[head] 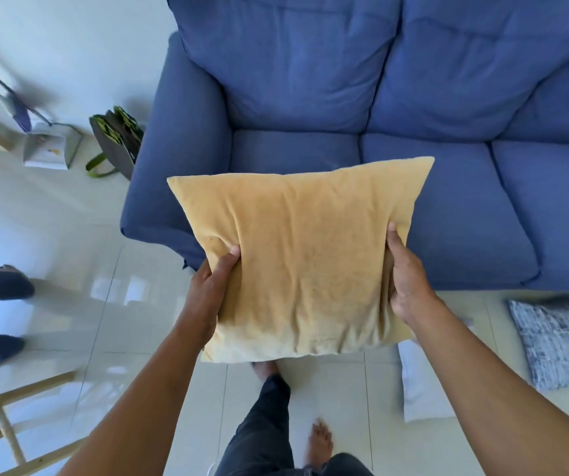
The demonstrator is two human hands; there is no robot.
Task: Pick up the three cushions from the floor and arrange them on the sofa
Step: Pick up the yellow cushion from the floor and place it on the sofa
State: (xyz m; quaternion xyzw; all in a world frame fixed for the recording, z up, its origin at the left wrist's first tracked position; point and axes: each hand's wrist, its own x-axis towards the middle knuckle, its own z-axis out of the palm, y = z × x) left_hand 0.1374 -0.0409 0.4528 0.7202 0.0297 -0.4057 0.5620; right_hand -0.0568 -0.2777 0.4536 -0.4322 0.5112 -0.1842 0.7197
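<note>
Before the sofa (465, 214), both hands' fingers clamp the yellow cushion (303, 255); bag (118, 139) contents unclear.

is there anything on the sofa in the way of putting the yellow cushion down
Nothing visible. The left hand and right hand hold the yellow cushion in front of the sofa, whose visible seats are bare. The grey cushion and white cushion lie on the floor.

A: Where does the single head view look from?

B: From above, facing forward and steeply down over both outstretched arms, close to the yellow cushion (296, 259).

A: What lies past the fingers (233, 252)?

B: The blue sofa (448, 115) fills the upper frame; the tiled floor (80, 235) spreads left of and below them.
</note>
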